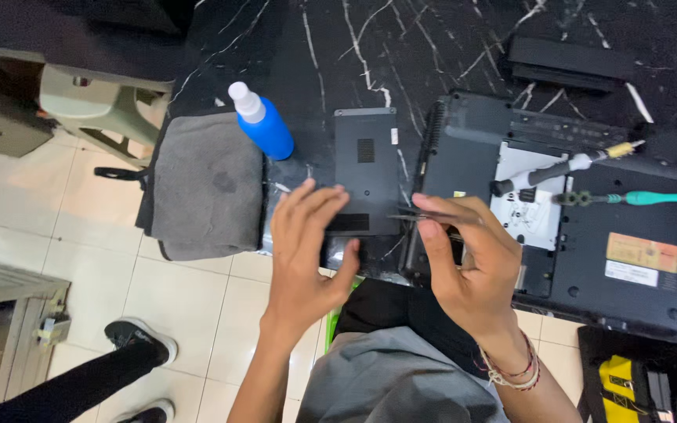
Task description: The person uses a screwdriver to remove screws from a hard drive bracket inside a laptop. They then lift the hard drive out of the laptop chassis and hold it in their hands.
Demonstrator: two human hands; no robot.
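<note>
Pinched between thumb and fingers, the right hand holds thin tweezers, tips pointing to nine o'clock. At nine o'clock of it, the left hand lies open, fingers spread flat on a black cover panel on the dark marble table. An upturned laptop sits at three o'clock, two screwdrivers upon it.

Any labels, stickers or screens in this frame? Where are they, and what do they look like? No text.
Orange sticker: rectangular, on the upturned laptop's base, right side.
White sticker: rectangular, directly below the orange one.
Small white sticker: narrow, on the right edge of the black cover panel.
Small yellowish tag: on the laptop base just above the right hand; details unclear.
Screens: none visible.
</note>
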